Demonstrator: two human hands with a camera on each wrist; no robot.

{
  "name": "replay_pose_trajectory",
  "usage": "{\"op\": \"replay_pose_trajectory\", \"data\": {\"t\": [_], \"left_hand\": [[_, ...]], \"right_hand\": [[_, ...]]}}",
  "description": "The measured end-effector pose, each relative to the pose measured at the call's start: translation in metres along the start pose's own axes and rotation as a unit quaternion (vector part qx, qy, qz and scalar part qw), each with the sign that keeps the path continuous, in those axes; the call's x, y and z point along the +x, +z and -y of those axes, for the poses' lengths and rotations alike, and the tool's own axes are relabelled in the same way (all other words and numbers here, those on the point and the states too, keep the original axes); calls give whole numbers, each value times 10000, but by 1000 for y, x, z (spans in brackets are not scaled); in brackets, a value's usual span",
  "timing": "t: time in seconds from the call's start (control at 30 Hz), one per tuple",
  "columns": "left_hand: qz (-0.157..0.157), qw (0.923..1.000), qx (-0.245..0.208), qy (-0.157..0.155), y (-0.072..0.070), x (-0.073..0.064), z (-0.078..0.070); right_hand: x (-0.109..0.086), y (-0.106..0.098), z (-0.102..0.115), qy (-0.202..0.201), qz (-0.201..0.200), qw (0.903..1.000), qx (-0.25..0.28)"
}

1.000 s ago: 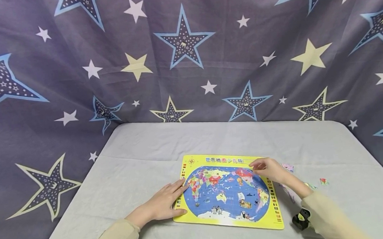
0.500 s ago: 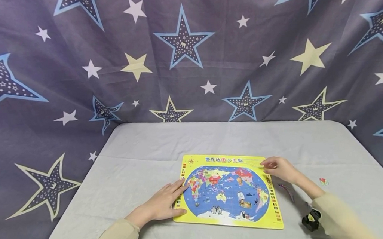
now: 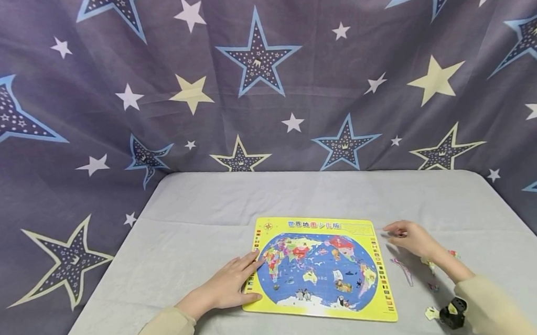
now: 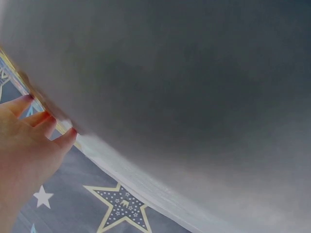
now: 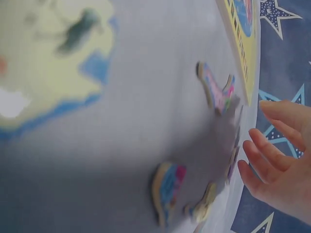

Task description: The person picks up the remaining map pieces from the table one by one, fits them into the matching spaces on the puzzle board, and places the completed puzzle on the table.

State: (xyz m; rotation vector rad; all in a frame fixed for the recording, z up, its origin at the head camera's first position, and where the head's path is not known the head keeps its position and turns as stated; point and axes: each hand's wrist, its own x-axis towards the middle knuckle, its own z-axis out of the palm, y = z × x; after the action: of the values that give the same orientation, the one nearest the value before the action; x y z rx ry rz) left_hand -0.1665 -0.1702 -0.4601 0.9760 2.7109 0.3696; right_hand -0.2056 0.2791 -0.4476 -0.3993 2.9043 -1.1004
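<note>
A yellow-bordered world map puzzle board [image 3: 318,318] lies flat on the table, its blue oval filled with coloured land pieces and animals. My left hand [image 3: 227,284] rests on the board's left edge with its fingers extended; the left wrist view has its fingertips [image 4: 68,138] at that edge. Just right of the board, my right hand [image 3: 411,238] is over the table, fingers loosely bent and apart. Nothing shows between its fingers in the right wrist view. Near it are a forked pink puzzle piece [image 5: 216,90] and a blue-and-pink piece [image 5: 167,189].
Other loose pieces lie under and beside the right forearm, among them a pale yellow piece [image 3: 432,313] and a small purple one [image 3: 433,287]. A black wrist camera [image 3: 452,313] sits at the right cuff. Behind the grey-covered table [image 3: 233,196] hangs a star-printed curtain [image 3: 264,110].
My right hand has moved rightward, from over the board's upper right part to the table beside it. Loose pieces near the forearm have come into sight. The left hand and board stay put.
</note>
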Motion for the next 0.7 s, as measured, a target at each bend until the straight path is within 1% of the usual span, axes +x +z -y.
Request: {"op": "replay_pose_trajectory", "data": {"t": [0.17,0.27,0.7], "left_hand": [[17,10000,-5,-4,0,0,-1],[9,10000,20,13,0,1,-1],[0,10000,29,28,1,0,1]], "right_hand": [[-5,-4,-5,-39,-160,9997,-174],[-6,-7,-8,30,-192,9994,-289],[-4,-11,-18,275,-147,9981,-525]]}}
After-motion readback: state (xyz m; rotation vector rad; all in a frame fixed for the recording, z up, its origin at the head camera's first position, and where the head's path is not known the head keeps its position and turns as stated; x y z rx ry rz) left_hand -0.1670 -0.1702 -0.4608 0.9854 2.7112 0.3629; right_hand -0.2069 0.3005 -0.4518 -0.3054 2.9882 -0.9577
